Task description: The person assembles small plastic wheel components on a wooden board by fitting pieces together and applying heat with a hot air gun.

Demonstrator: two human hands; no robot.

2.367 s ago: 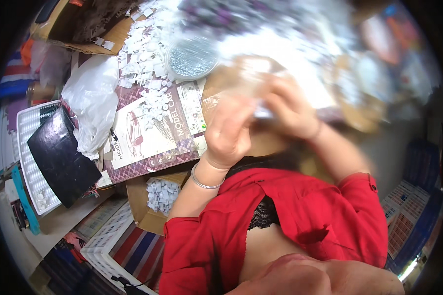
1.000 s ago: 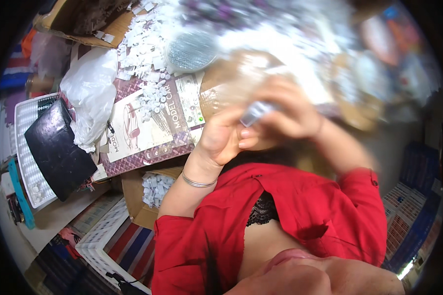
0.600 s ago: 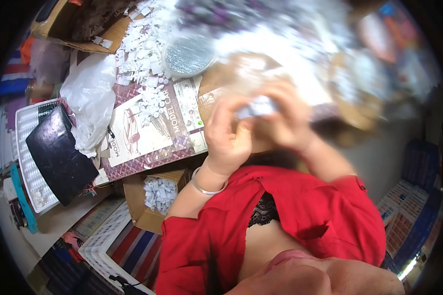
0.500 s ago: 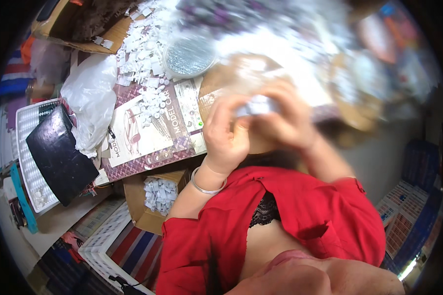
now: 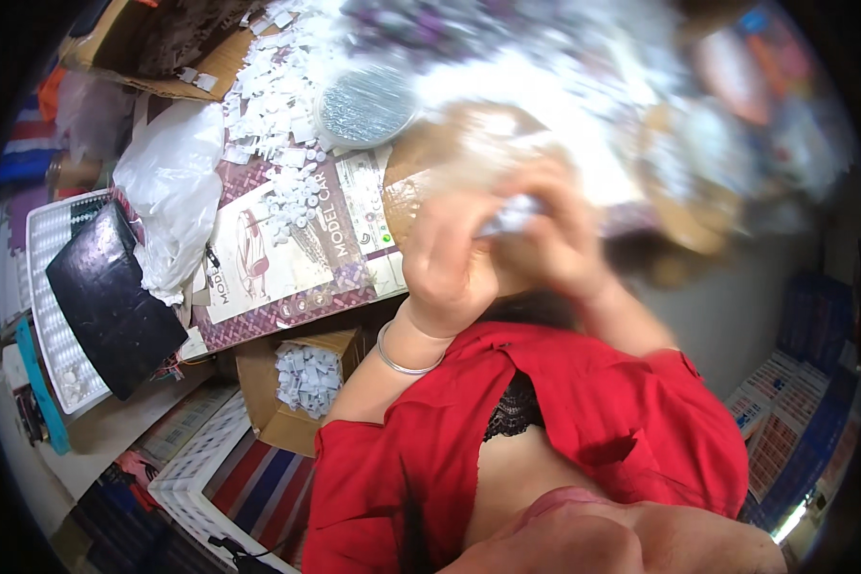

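Lower centre: red shirt, open at the front, sleeves leaving forearms bare. Black lace top beneath. Left wrist, mid-frame: slim silver bangle.

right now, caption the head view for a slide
Left hand and right hand hold a small whitish piece near a round tub of thin silvery pieces.

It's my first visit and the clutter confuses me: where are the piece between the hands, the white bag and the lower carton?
Piece (image 5: 515, 215): head view, on its blurred visible middle.
White bag (image 5: 170, 182): head view, on its crumpled middle.
Lower carton (image 5: 258, 378): head view, on its bare left wall.
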